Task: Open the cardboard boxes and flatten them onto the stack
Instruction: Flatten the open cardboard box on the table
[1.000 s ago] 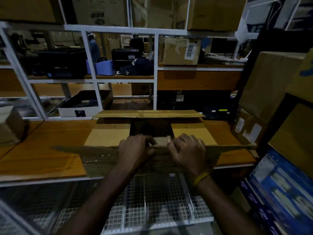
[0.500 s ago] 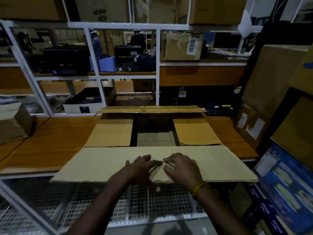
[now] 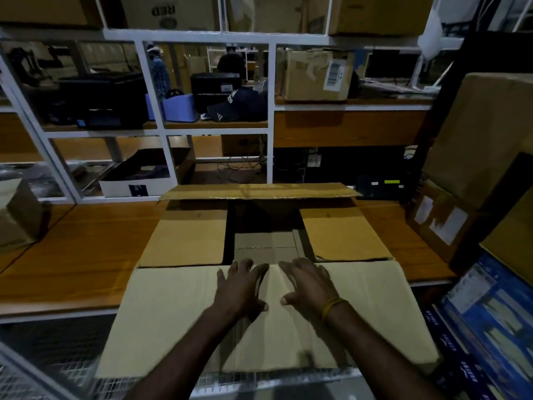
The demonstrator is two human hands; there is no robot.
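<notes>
Pressing the near flap [image 3: 178,319] down and outward: left hand [image 3: 240,287] and right hand [image 3: 307,284] both lie flat on it, fingers spread and straight, gripping nothing, side by side near the flap's hinge line. The cardboard box [image 3: 268,226] sits on the wooden counter [image 3: 75,255], top open; far flap [image 3: 259,191] stands out level over the back edge, the two side flaps [image 3: 184,241] lie folded inward with a dark gap between them showing the box floor.

Judgement on the step: box is opened but not yet flattened. To do it well, push with the palms close to the crease, not at the free edge, so the fold breaks clean instead of bowing the panel. Near flap overhangs the counter edge above the wire mesh [image 3: 43,379], so there's no support under it; too much weight and the box likely tips toward the person. Side flaps need swinging out next, then the bottom seam has to go before the walls collapse. Can't tell whether the bottom is taped.

Surroundings: white metal shelving [image 3: 271,111] behind, holding a labelled carton [image 3: 314,76], a dark cap [image 3: 236,106], a black printer [image 3: 106,99], a shallow tray box [image 3: 144,174]. More brown cartons [image 3: 484,134] lean at right, a blue printed box [image 3: 490,307] below them. Dim light. I can't pick out the stack for certain.
</notes>
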